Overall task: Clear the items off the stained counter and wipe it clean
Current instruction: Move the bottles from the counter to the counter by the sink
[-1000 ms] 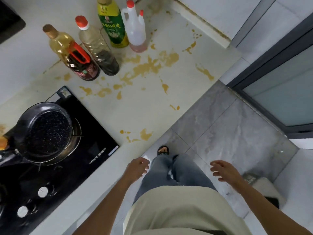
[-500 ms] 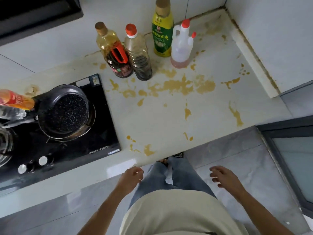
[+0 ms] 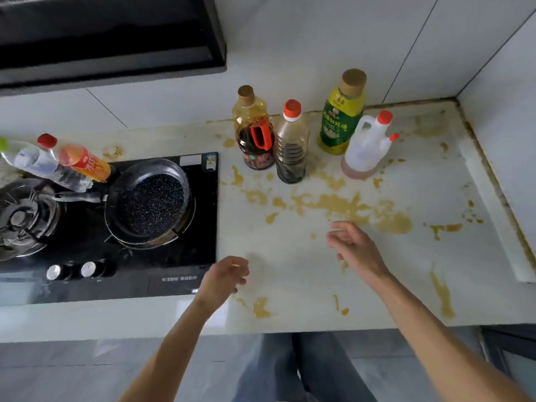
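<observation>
Both hands had risen from beside the person's legs, below the tabletop's edge, to a position over the stained surface, and the view had swung up to take in more of the wall. The left hand [image 3: 224,278] hovered near the front right corner of the black glass hob [image 3: 162,282], fingers loosely curled and holding nothing. The right hand [image 3: 355,248] reached further in over the white, yellow-brown-stained tabletop [image 3: 420,271], fingers spread and relaxed, also empty.

Four bottles stood upright in a loose row toward the back wall, ahead of both hands and well apart from them. From left to right they were a clear oil bottle with a red handle and dark label [image 3: 255,134], a slim clear bottle of dark sauce with a red cap [image 3: 291,146], a tall yellow-green labelled bottle with a tan cap [image 3: 342,114], and a squat white plastic jug with two red caps [image 3: 368,146]. Each bottle's long axis ran straight up from the surface. The right hand was judged nearer to the row, lying roughly in front of the jug and green bottle; the left hand sat closer to the two bottles on the left. The largest stain [image 3: 342,204] lay between the right hand and the bottles.

A speckled black frying pan [image 3: 149,203] sat on the hob.
</observation>
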Tool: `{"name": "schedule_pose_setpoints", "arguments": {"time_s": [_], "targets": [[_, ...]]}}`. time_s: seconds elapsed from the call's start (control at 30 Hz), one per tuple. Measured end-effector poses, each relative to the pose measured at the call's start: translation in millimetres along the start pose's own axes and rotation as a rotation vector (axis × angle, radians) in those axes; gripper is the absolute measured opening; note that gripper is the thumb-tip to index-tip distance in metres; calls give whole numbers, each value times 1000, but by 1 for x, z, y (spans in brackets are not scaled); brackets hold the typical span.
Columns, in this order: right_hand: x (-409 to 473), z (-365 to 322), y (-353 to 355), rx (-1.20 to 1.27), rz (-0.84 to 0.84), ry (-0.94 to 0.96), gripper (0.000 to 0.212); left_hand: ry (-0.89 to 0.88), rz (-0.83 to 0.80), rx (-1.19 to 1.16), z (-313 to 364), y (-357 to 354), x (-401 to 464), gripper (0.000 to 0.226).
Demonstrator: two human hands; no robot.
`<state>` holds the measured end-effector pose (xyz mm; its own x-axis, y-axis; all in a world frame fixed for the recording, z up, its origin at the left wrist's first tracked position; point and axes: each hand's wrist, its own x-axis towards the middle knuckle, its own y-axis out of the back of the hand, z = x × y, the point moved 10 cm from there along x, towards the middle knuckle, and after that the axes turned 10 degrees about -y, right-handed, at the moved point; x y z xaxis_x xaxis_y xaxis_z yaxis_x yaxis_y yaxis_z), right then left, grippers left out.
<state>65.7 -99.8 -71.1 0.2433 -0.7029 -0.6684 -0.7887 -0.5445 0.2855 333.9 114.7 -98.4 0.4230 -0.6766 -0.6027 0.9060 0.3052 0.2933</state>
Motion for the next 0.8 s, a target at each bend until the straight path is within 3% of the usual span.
{"name": "schedule_pose_setpoints", "arguments": {"time_s": [0.13, 0.27, 0.4, 0.63, 0.8], "targets": [[43, -64, -24, 35, 42, 121, 64, -182, 135, -78, 88, 23, 70, 11], [74, -117, -37, 59, 121, 226, 98, -326, 252, -76, 159, 47, 128, 49], [98, -143, -47, 101, 159, 297, 118, -422, 327, -43, 203, 59, 168, 79], [124, -149, -61, 178, 216, 386, 118, -591, 327, 3, 232, 53, 212, 107], [143, -158, -67, 228, 213, 473, 101, -672, 395, -12, 237, 45, 230, 78]]}}
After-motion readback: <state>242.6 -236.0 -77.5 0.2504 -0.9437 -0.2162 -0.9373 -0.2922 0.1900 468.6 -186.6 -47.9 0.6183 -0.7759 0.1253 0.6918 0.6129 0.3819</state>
